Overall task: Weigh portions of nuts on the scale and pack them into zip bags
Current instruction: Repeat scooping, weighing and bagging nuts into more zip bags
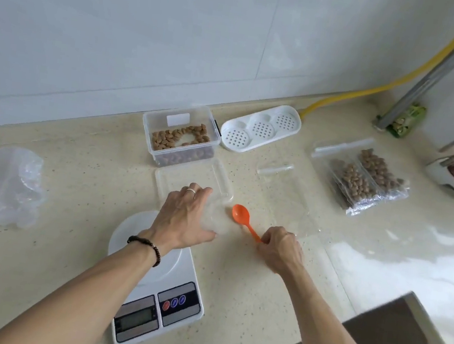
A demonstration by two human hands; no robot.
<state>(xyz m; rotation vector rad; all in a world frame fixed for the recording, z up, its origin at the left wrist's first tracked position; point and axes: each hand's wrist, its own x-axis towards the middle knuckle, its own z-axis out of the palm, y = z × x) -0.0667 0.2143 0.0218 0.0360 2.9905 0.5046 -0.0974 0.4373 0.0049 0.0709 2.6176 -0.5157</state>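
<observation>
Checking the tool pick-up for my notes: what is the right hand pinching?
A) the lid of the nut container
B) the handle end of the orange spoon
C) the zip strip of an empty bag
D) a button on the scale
B: the right hand pinches the handle end of the orange spoon, whose bowl lies on the counter.

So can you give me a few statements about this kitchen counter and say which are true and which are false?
1. The right hand pinches the handle of the orange spoon. True.
2. The nut box has its lid on. False: the box is open; a clear lid lies on the counter in front of it.
3. Two filled bags of nuts lie on the right. True.
4. Nuts are piled on the scale. False: no nuts show on its plate.
5. The left hand rests on a clear cup. True.
</observation>
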